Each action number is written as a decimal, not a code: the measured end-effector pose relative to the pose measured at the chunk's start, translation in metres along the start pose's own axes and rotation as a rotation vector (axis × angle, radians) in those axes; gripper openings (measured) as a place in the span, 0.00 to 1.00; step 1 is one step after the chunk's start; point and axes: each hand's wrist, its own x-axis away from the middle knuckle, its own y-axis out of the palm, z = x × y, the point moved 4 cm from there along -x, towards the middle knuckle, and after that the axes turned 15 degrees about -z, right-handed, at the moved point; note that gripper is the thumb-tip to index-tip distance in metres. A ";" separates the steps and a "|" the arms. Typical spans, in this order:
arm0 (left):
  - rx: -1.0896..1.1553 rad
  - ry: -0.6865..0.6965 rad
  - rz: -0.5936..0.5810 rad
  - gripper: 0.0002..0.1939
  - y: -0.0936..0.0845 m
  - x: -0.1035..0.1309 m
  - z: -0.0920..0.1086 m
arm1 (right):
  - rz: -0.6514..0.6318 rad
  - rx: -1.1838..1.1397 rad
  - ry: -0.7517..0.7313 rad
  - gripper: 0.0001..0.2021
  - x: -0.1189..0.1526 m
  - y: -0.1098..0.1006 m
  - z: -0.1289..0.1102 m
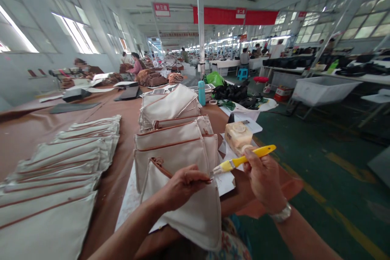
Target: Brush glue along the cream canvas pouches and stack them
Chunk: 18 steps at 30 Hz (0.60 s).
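My right hand [263, 174], with a watch on its wrist, is closed around the yellow handle of a paintbrush [243, 159]. The brush points left, its bristles close to the fingertips of my left hand [185, 185]. That hand pinches the upper edge of a cream fabric piece [195, 215] with brown edging, which hangs over the table's front edge. Behind it lies a stack of similar cream pieces [170, 156]. Just beyond my right hand stands a stained, squarish plastic container [237, 135].
Rows of overlapping cream pieces [67, 166] cover the left of the brown-topped table [122, 146]. A blue bottle [201, 92] stands at the back, beside black material [237, 92]. A white bin [326, 87] is on the right, and several people work farther off.
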 end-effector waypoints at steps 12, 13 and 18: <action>-0.010 0.013 0.093 0.12 0.008 0.008 0.002 | -0.119 0.532 -0.376 0.06 0.049 0.020 -0.056; -0.007 0.012 0.100 0.12 0.008 0.009 0.002 | -0.135 0.551 -0.405 0.05 0.055 0.023 -0.059; -0.022 -0.036 0.169 0.05 0.010 0.011 0.003 | -0.257 0.612 -0.492 0.06 0.081 0.034 -0.067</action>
